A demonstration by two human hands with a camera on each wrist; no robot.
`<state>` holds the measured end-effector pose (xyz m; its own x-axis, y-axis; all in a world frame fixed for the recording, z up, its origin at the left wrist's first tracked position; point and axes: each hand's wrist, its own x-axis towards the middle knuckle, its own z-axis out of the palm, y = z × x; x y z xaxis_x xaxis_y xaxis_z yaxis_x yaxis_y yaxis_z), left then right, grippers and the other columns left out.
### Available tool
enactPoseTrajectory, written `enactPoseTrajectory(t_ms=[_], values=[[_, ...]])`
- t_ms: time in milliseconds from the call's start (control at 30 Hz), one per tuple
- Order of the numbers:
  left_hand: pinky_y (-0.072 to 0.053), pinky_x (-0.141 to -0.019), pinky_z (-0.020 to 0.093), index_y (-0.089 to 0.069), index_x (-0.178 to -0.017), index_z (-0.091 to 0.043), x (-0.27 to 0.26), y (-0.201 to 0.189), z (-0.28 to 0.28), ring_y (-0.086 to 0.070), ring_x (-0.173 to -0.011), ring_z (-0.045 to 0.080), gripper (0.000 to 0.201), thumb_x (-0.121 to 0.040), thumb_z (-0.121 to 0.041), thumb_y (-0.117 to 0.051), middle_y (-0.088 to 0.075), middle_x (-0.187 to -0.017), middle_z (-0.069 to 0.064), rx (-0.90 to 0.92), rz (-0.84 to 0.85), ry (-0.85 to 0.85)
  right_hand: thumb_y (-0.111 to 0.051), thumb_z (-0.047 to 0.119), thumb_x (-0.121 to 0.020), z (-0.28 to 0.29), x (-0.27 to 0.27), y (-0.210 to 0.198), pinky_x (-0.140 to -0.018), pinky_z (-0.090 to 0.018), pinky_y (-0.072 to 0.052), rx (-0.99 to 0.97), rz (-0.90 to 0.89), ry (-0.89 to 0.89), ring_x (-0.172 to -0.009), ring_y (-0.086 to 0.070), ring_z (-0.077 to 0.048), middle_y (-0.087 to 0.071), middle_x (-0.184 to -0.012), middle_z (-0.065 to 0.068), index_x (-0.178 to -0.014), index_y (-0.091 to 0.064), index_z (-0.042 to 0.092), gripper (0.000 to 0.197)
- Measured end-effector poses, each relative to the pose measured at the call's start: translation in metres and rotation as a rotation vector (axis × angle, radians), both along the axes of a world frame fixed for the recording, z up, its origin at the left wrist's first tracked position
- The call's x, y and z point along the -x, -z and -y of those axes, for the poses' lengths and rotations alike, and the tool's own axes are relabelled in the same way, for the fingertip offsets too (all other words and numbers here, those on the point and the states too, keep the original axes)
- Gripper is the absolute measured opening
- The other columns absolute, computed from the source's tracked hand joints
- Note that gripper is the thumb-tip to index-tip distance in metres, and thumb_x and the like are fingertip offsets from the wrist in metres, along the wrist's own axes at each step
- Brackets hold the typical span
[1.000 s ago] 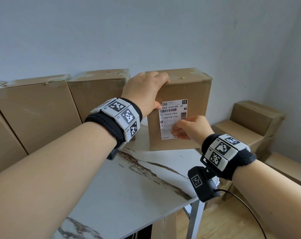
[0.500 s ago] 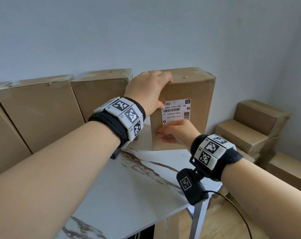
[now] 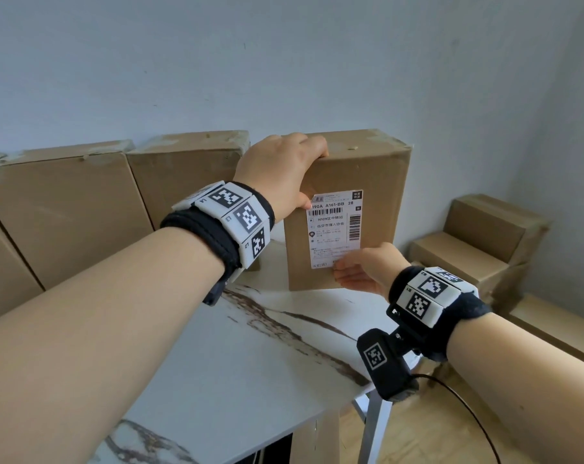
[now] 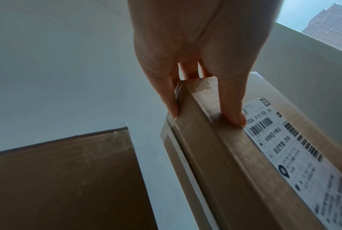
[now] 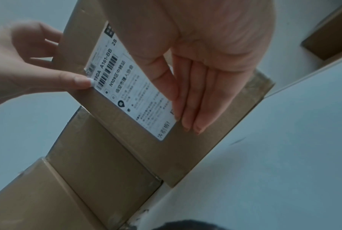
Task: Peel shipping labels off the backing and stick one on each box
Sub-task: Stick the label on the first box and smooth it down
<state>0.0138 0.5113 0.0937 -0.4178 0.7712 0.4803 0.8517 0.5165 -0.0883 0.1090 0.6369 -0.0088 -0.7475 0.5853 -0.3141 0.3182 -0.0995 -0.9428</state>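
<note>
Head view: left hand [image 3: 277,172] grips the box [image 3: 377,182] by its top edge, near the desk's [image 3: 250,363] far right corner. Right hand [image 3: 367,269], fingers straight, presses the label's [image 3: 335,229] lower edge.

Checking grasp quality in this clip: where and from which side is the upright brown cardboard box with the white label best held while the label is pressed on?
Hold the upright brown cardboard box at its top left corner, coming from above. It stands tall and narrow on the white marble table, so pressing could tip it; the left hand already grips there.
</note>
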Motion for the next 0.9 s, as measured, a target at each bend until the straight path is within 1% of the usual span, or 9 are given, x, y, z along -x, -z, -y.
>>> enactPoseTrajectory(t_ms=[100,167,267,333,433,567,700,800,900], values=[[-0.042,-0.081,0.033,-0.049,-0.122,-0.025,0.001,0.001,0.001,-0.055,-0.103,0.025,0.061,-0.069,-0.033,-0.080,-0.058,-0.117,-0.002,-0.011,0.013,0.003,-0.058,-0.004,-0.082,0.004,0.001,-0.008,-0.070,-0.031,-0.058,-0.030,-0.036,0.034,-0.067,-0.065,-0.025,-0.067,-0.077,-0.018,-0.093,-0.063,-0.013,0.015],[-0.041,-0.082,0.034,-0.049,-0.122,-0.025,0.000,0.001,0.000,-0.054,-0.103,0.025,0.062,-0.069,-0.033,-0.080,-0.058,-0.117,-0.002,-0.013,0.011,-0.008,-0.058,-0.002,-0.082,0.007,0.002,-0.018,-0.073,-0.033,-0.058,-0.054,-0.137,0.053,-0.071,-0.067,-0.027,-0.070,-0.082,-0.019,-0.086,-0.066,-0.009,0.012],[-0.041,-0.083,0.034,-0.049,-0.123,-0.024,0.000,0.001,0.000,-0.054,-0.104,0.025,0.062,-0.069,-0.033,-0.080,-0.058,-0.118,-0.002,-0.007,0.005,-0.011,-0.058,-0.001,-0.081,0.012,0.005,-0.034,-0.070,-0.029,-0.059,-0.041,-0.357,0.097,-0.068,-0.068,-0.026,-0.071,-0.079,-0.018,-0.082,-0.067,-0.006,0.011],[-0.041,-0.083,0.034,-0.049,-0.122,-0.024,0.000,0.001,-0.001,-0.054,-0.105,0.026,0.062,-0.069,-0.032,-0.080,-0.058,-0.118,-0.002,-0.012,0.004,-0.008,-0.056,0.000,-0.082,0.012,0.006,-0.038,-0.068,-0.027,-0.059,-0.039,-0.429,0.117,-0.066,-0.068,-0.023,-0.071,-0.077,-0.016,-0.082,-0.068,-0.004,0.012],[-0.042,-0.083,0.034,-0.049,-0.122,-0.024,0.001,0.001,-0.001,-0.055,-0.105,0.026,0.062,-0.069,-0.032,-0.081,-0.058,-0.118,-0.002,-0.011,0.004,-0.007,-0.053,0.000,-0.083,0.009,0.005,-0.028,-0.068,-0.028,-0.058,-0.026,-0.373,0.111,-0.067,-0.068,-0.023,-0.071,-0.079,-0.016,-0.083,-0.067,-0.005,0.015],[-0.042,-0.084,0.034,-0.049,-0.122,-0.024,0.001,0.001,-0.001,-0.054,-0.105,0.025,0.062,-0.069,-0.033,-0.081,-0.058,-0.118,-0.002,-0.011,0.008,-0.003,-0.057,0.000,-0.082,0.003,0.005,-0.003,-0.077,-0.033,-0.058,-0.060,-0.116,0.075,-0.071,-0.066,-0.026,-0.069,-0.080,-0.017,-0.089,-0.065,-0.008,0.014],[-0.042,-0.082,0.033,-0.049,-0.122,-0.025,0.001,0.001,0.000,-0.054,-0.105,0.024,0.061,-0.069,-0.032,-0.080,-0.058,-0.117,-0.002,-0.016,0.016,-0.002,-0.053,0.000,-0.085,-0.002,0.006,0.000,-0.078,-0.035,-0.056,-0.073,0.029,0.055,-0.079,-0.065,-0.029,-0.067,-0.076,-0.016,-0.079,-0.065,-0.007,0.015],[-0.041,-0.081,0.032,-0.049,-0.122,-0.025,0.000,0.001,0.000,-0.053,-0.106,0.024,0.061,-0.070,-0.031,-0.080,-0.058,-0.118,-0.003,-0.016,0.020,-0.003,-0.053,0.001,-0.086,0.002,0.006,-0.006,-0.075,-0.033,-0.057,-0.084,0.037,0.059,-0.074,-0.064,-0.028,-0.066,-0.075,-0.016,-0.081,-0.064,-0.009,0.015],[-0.040,-0.081,0.031,-0.049,-0.123,-0.025,0.001,0.001,0.000,-0.053,-0.107,0.024,0.062,-0.070,-0.032,-0.080,-0.058,-0.119,-0.003,-0.013,0.018,-0.005,-0.060,0.003,-0.084,0.013,0.009,-0.020,-0.075,-0.033,-0.058,-0.146,-0.105,0.036,-0.072,-0.066,-0.026,-0.070,-0.082,-0.017,-0.082,-0.067,-0.004,0.010]])
